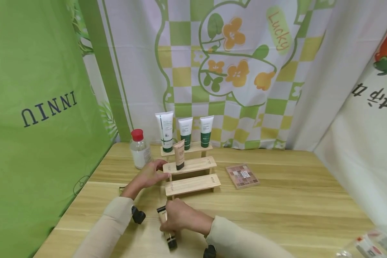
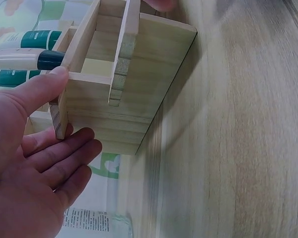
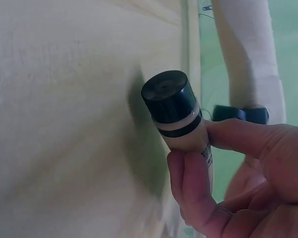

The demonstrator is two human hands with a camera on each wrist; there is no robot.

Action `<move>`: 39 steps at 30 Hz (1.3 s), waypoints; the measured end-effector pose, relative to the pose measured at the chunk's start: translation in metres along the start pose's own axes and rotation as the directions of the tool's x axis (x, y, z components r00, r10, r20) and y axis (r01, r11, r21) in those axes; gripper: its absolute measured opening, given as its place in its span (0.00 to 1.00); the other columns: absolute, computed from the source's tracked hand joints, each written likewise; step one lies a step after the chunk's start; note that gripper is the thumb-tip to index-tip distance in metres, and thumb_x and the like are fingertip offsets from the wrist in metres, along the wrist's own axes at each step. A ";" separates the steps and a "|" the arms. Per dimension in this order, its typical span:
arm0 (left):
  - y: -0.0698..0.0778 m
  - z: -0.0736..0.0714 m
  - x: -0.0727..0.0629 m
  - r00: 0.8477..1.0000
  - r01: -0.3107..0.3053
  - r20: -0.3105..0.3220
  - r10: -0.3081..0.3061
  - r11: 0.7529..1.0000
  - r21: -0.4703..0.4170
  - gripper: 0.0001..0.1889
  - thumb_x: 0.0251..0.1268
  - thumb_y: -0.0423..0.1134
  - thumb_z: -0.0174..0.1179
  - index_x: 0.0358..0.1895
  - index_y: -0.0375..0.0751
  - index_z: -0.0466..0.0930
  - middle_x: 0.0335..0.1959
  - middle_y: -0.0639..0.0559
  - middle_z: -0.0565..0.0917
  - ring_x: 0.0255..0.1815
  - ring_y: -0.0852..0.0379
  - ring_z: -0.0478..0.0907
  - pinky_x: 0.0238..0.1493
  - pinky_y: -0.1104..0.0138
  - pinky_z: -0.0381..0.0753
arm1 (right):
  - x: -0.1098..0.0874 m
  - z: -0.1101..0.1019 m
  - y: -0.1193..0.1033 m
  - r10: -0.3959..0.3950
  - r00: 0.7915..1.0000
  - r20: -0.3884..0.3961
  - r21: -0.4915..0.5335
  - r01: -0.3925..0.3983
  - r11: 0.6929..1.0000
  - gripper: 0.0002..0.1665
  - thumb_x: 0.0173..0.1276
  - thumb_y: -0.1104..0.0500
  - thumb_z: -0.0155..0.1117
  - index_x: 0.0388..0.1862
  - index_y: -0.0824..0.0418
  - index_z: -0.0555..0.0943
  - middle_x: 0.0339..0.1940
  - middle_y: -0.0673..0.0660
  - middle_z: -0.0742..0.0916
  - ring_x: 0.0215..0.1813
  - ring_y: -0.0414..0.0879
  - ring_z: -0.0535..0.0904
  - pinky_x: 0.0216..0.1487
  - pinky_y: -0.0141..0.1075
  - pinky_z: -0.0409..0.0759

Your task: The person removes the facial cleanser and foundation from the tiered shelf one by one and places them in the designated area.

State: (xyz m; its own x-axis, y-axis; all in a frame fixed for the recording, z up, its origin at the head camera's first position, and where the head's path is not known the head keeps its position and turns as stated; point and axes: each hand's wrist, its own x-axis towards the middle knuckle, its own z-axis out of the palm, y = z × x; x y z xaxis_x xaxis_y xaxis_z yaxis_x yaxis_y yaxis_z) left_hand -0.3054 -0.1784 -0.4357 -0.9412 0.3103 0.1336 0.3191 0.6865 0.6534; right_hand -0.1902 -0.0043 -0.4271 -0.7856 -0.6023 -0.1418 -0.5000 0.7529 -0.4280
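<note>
My left hand (image 1: pixel 151 174) holds the left end of the middle step of a three-step wooden display rack (image 1: pixel 193 185). In the left wrist view its thumb lies on the board's edge, with the other fingers below. Low in front of the rack, my right hand (image 1: pixel 182 215) grips a beige cosmetic tube (image 3: pixel 184 141) with a black cap, tilted above the table. A beige BB cream tube (image 1: pixel 179 157) stands on the middle step. On the top step stand three white-and-green tubes (image 1: pixel 166 130). The lowest step bears nothing.
Left of the rack stands a clear bottle (image 1: pixel 140 152) with a red cap. An eyeshadow palette (image 1: pixel 242 176) lies to the right on the wooden table (image 1: pixel 277 215). A transparent plastic item (image 1: pixel 374 245) is partly visible at the lower right. Curtains hang behind and at both sides.
</note>
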 end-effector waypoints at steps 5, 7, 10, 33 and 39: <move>0.000 0.001 -0.001 1.000 0.009 0.002 -0.009 1.000 -0.007 0.28 0.61 0.46 0.68 0.60 0.33 0.75 0.55 0.37 0.80 0.58 0.40 0.76 0.59 0.48 0.74 | 0.004 0.010 -0.005 -0.025 1.000 0.003 -0.021 0.025 0.999 0.26 0.51 0.52 0.77 0.08 0.56 0.70 0.11 0.45 0.71 0.17 0.38 0.63 0.20 0.28 0.67; 0.000 0.000 -0.001 1.000 0.003 -0.002 -0.003 1.000 0.000 0.28 0.61 0.46 0.68 0.60 0.33 0.75 0.55 0.37 0.81 0.57 0.40 0.76 0.59 0.48 0.75 | 0.004 0.011 -0.006 -0.030 1.000 0.000 -0.013 0.030 0.999 0.26 0.52 0.52 0.77 0.08 0.57 0.70 0.12 0.46 0.71 0.17 0.38 0.62 0.20 0.28 0.67; 0.001 0.000 -0.001 1.000 -0.003 -0.006 0.003 1.000 0.004 0.27 0.61 0.46 0.68 0.59 0.33 0.75 0.54 0.37 0.81 0.56 0.40 0.77 0.58 0.48 0.75 | 0.004 0.013 -0.007 -0.027 1.000 0.000 -0.016 0.027 1.000 0.26 0.52 0.51 0.77 0.08 0.57 0.71 0.12 0.46 0.71 0.19 0.38 0.63 0.22 0.28 0.68; -0.002 0.001 0.003 1.000 -0.008 0.005 0.008 0.999 -0.038 0.26 0.60 0.42 0.69 0.58 0.31 0.74 0.50 0.38 0.83 0.54 0.41 0.78 0.58 0.49 0.75 | 0.022 -0.054 0.038 0.031 0.887 -0.461 0.199 0.069 0.978 0.25 0.65 0.52 0.69 0.52 0.70 0.77 0.38 0.61 0.84 0.32 0.45 0.78 0.31 0.34 0.77; -0.004 0.002 0.003 1.000 0.002 0.004 -0.002 1.000 -0.024 0.27 0.60 0.44 0.69 0.58 0.31 0.74 0.51 0.38 0.82 0.55 0.41 0.78 0.58 0.49 0.75 | 0.043 -0.070 0.055 0.149 0.779 -0.609 0.258 0.018 0.966 0.39 0.65 0.45 0.68 0.64 0.68 0.67 0.54 0.65 0.75 0.52 0.55 0.75 0.47 0.47 0.78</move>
State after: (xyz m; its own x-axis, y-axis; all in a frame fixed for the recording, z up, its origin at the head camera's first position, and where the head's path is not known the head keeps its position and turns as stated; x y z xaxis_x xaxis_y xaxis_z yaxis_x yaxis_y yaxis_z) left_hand -0.3093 -0.1790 -0.4388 -0.9413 0.3117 0.1293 0.3145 0.6713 0.6711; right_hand -0.2773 0.0298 -0.3947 -0.9083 -0.1955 0.3697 -0.4026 0.6480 -0.6465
